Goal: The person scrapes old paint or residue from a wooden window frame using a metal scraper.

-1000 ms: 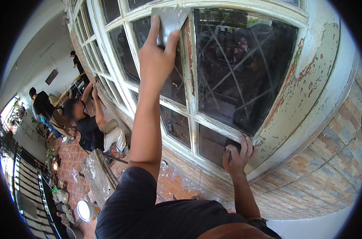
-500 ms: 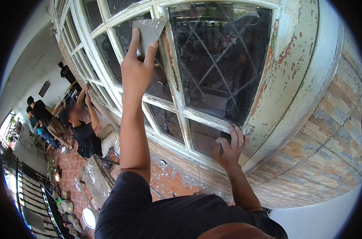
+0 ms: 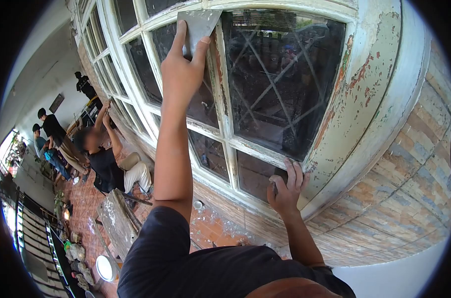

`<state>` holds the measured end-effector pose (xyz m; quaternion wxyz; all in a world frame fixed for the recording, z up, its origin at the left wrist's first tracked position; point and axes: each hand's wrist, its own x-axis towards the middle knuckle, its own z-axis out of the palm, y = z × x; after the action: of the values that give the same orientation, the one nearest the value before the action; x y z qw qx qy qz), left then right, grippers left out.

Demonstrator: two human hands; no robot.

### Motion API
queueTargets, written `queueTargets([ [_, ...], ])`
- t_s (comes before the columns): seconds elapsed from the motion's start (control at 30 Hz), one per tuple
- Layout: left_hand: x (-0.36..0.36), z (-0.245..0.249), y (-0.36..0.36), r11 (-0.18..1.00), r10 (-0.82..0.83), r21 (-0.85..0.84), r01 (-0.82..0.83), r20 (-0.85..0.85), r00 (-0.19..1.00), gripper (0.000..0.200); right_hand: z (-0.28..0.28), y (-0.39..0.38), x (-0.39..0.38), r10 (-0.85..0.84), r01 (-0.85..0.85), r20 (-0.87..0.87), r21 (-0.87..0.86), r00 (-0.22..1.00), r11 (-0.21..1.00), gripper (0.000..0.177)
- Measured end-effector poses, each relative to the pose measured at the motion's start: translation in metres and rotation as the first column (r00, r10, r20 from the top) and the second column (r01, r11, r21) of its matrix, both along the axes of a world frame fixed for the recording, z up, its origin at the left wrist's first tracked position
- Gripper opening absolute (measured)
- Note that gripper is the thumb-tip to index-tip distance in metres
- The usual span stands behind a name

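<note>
My left hand (image 3: pixel 186 64) is raised, its fingers closed on a flat grey metal scraper (image 3: pixel 198 25). The scraper's blade, wide at the top, has an upper corner right at the top of an upright window bar (image 3: pixel 218 74), where paint is worn to bare wood. Lower down, my right hand (image 3: pixel 286 193) rests its fingertips on the lower crossbar of the white window frame (image 3: pixel 265 155), near the corner, thumb apart from the fingers. Dark glass (image 3: pixel 280 84) fills the pane between the two hands.
A peeling frame post (image 3: pixel 364 84) borders stone-patterned wall tile (image 3: pixel 379 208) on the right. At left, a seated person (image 3: pixel 106 164) works at the window; others stand behind. A paint-marked wooden board (image 3: pixel 117 221), a white bucket (image 3: pixel 106 268) and a small cup (image 3: pixel 198 204) are below.
My left hand has moved up and slightly right with the scraper, toward the top of the upright bar. My right hand stays on the lower crossbar. The view has shifted slightly.
</note>
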<state>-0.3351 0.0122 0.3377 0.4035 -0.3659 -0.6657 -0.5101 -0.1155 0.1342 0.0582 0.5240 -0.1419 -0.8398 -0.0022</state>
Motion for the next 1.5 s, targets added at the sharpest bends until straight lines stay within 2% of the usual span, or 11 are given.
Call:
queueTargets([
  [0.17,0.005,-0.030,-0.006,0.994,0.074,-0.073,-0.078,-0.050,0.996,0.066,-0.001,-0.001,0.004,0.006,-0.006,0.027,0.002,1.000,1.000,0.006],
  [0.3,0.011,-0.012,-0.008,0.997,0.014,-0.077,-0.003,0.133,0.991,0.065,0.003,-0.003,0.005,0.019,-0.018,0.045,-0.018,0.999,1.000,0.007],
  [0.57,0.003,-0.021,-0.007,0.998,0.019,-0.063,-0.022,-0.034,0.999,0.066,0.008,-0.006,0.005,0.035,-0.033,0.048,-0.051,0.998,0.998,0.007],
  [0.7,0.013,-0.014,-0.007,0.997,-0.014,-0.079,0.022,0.108,0.994,0.066,0.011,-0.009,0.008,0.042,-0.038,0.062,-0.064,0.997,0.997,0.007],
  [0.83,0.005,-0.030,0.005,1.000,0.011,0.023,-0.009,-0.107,0.994,0.067,0.011,-0.005,0.006,0.033,-0.029,0.065,-0.061,0.997,0.998,0.006],
  [0.9,0.019,0.006,-0.003,0.996,-0.010,-0.081,0.022,0.145,0.989,0.066,0.010,-0.009,0.009,0.048,-0.043,0.073,-0.073,0.996,0.996,0.005],
  [1.07,0.005,-0.036,0.000,0.998,-0.012,-0.061,0.014,0.028,1.000,0.064,0.011,-0.007,0.010,0.037,-0.031,0.086,-0.066,0.996,0.997,0.005],
  [1.17,-0.005,-0.023,-0.002,0.997,-0.065,-0.052,0.063,-0.052,0.997,0.067,0.009,-0.005,0.012,0.051,-0.045,0.095,-0.064,0.994,0.997,0.006],
  [1.43,-0.006,-0.024,-0.006,0.992,-0.065,-0.105,0.063,-0.010,0.998,0.068,0.008,-0.006,0.009,0.074,-0.069,0.087,-0.061,0.993,0.996,0.007],
  [1.47,-0.021,-0.021,0.001,0.999,-0.011,-0.033,0.003,-0.250,0.968,0.067,0.009,-0.004,0.010,0.072,-0.067,0.088,-0.060,0.994,0.996,0.007],
  [1.5,-0.008,-0.010,-0.005,0.999,-0.012,-0.039,0.002,-0.245,0.970,0.067,0.010,-0.005,0.011,0.082,-0.077,0.094,-0.064,0.992,0.995,0.008],
])
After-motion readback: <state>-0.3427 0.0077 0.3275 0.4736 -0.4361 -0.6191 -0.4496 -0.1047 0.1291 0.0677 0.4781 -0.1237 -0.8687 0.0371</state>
